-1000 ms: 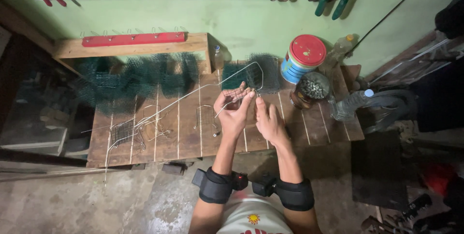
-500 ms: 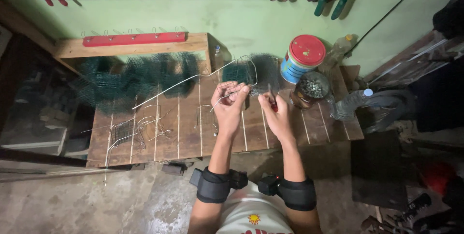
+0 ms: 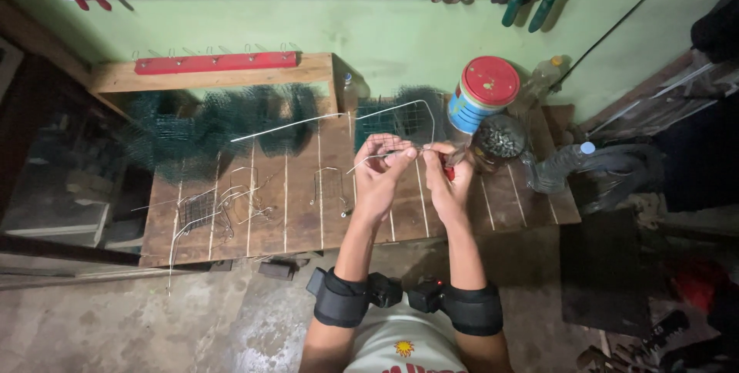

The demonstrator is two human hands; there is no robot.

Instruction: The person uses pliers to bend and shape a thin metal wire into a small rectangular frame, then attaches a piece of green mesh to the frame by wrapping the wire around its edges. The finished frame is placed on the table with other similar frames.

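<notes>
Above the slatted tabletop (image 3: 300, 211), the left hand (image 3: 381, 177) pinched a bent wire (image 3: 339, 117) while the right hand (image 3: 445, 180) gripped a red-handled tool (image 3: 449, 171).

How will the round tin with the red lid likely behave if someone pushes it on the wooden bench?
The tin stands upright on its flat base, so it would probably slide, not roll. It looks tall for its width, so a high push might tip it. Its weight cannot be judged.
</notes>
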